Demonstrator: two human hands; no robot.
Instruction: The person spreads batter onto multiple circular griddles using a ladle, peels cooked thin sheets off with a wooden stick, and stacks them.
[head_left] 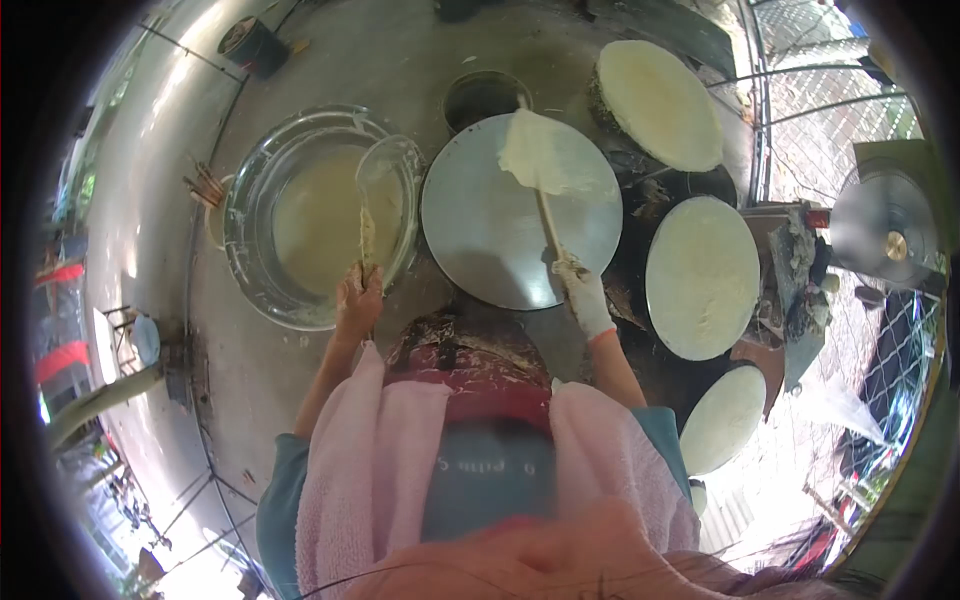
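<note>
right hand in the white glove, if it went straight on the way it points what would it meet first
The round grey metal plate, most likely: the right hand points across it from the near edge, though its height above the surface is unclear.

Through my one head-worn fisheye, I look steeply down from close by, on the wearer's side of the round metal plate (512, 222), its far edge toward the top.
</note>
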